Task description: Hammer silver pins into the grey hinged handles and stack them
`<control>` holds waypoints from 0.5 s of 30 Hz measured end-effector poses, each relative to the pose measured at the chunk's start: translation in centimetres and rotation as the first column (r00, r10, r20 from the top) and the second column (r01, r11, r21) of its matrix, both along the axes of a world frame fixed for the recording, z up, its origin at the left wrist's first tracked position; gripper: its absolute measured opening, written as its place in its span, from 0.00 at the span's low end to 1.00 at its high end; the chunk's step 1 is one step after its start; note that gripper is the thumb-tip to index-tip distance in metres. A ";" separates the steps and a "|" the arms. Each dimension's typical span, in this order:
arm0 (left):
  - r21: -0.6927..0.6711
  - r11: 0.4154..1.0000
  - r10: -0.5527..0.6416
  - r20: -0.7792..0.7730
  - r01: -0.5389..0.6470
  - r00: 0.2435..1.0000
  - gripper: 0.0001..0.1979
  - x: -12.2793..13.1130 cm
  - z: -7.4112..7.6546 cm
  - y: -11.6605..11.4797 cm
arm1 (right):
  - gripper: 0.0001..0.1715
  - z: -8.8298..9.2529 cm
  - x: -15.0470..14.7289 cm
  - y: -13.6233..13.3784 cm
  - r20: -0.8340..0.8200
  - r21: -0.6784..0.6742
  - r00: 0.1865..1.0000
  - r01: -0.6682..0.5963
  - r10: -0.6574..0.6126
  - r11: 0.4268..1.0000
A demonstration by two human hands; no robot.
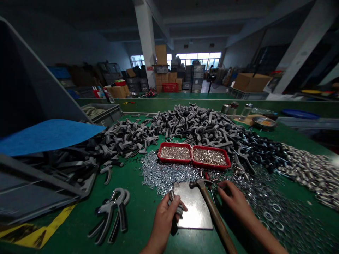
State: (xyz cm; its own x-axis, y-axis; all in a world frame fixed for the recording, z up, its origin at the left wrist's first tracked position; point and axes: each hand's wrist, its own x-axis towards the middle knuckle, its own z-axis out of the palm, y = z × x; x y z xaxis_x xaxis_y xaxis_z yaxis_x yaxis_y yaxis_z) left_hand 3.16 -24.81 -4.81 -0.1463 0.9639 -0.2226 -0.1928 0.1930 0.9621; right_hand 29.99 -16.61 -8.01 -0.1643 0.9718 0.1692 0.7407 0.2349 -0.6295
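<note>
the left hand (165,220) is closed round a grey grip (177,209) with a spring at its top, held at the left edge of the steel plate (194,213) on the green worktop (140,222). the right hand (235,199) lies palm down, fingers bent onto the washers (267,208); whether it holds one i cannot tell. a hammer (213,211) lies between the hands, its head at the plate's far corner. two red trays (192,155) sit just beyond.
</note>
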 end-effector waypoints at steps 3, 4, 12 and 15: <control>-0.021 0.999 0.024 0.019 -0.024 1.000 0.23 0.0 0.2 0.0 | 0.14 -0.5 -0.1 -0.5 -0.115 -0.004 0.989 0.092 -0.091 0.996; -0.023 0.999 0.024 0.020 -0.023 1.000 0.23 0.2 0.3 -0.1 | 0.13 -0.7 0.0 -0.3 -0.123 -0.001 0.987 0.106 -0.105 0.994; -0.042 0.998 0.037 -0.005 -0.038 0.999 0.22 0.4 1.0 -0.6 | 0.15 0.7 5.1 2.7 0.032 0.174 0.991 0.122 -0.129 0.977; -0.042 0.998 0.047 0.015 -0.046 0.999 0.23 0.6 1.0 -0.5 | 0.13 0.9 3.8 0.9 0.087 0.101 0.995 -0.051 0.042 0.994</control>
State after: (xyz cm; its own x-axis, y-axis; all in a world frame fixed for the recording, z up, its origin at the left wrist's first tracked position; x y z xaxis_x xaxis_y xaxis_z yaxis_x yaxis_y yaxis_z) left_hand 3.76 -25.29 -3.77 -0.1871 0.9459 -0.2651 -0.2175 0.2232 0.9502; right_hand 33.75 -15.70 -7.06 -0.2270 0.9409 0.2515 0.7772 0.3306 -0.5354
